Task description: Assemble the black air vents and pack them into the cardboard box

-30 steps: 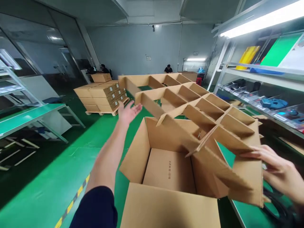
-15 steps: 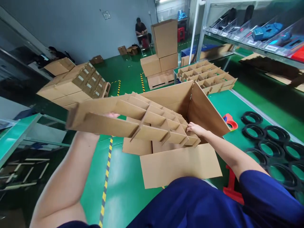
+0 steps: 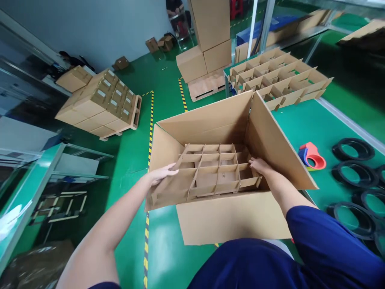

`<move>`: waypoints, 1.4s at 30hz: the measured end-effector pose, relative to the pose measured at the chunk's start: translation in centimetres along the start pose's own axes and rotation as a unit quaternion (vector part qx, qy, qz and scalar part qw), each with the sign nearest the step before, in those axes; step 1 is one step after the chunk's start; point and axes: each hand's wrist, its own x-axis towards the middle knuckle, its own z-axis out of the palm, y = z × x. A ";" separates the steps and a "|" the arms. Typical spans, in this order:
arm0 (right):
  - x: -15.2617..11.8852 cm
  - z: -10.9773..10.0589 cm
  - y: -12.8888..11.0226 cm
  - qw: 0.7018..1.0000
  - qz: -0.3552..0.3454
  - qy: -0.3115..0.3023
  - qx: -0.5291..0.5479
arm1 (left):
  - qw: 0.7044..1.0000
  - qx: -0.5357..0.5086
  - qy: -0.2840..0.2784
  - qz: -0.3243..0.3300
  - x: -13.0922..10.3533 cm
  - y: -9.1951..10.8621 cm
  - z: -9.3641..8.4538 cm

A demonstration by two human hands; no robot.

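A cardboard divider grid (image 3: 218,170) sits partly down inside an open cardboard box (image 3: 278,132), whose flaps stand up and outward. Its left end is higher, near the left flap, and its right side is deeper in the box. My left hand (image 3: 164,173) pinches the divider's left edge, thumb and fingers about the strip. At the right end, my right hand (image 3: 259,165) is closed on the divider's edge, inside the right wall; its fingertips are partly hidden.
Another divider grid (image 3: 279,80) lies on the green table (image 3: 300,122) at right, with a red tape dispenser (image 3: 314,155) and several black rings (image 3: 353,149). Stacked cartons on a pallet (image 3: 136,112) stand at far left. Tall boxes (image 3: 210,24) and a seated person are behind.
The divider has come down from a tilt above the box to nearly level inside it. My left hand has moved right and lower with it; the view has turned downward.
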 end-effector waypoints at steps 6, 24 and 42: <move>2.3 2.0 1.2 0.997 0.047 -0.067 -0.013 | 0.999 -0.011 0.033 -0.018 8.5 -5.0 1.4; 2.6 1.9 -7.6 0.984 0.109 -0.126 0.062 | 0.966 0.190 0.140 0.102 19.6 -15.1 16.0; -29.9 8.6 -10.3 0.858 0.365 0.193 0.305 | 0.865 0.221 -0.047 0.448 5.8 -13.7 35.7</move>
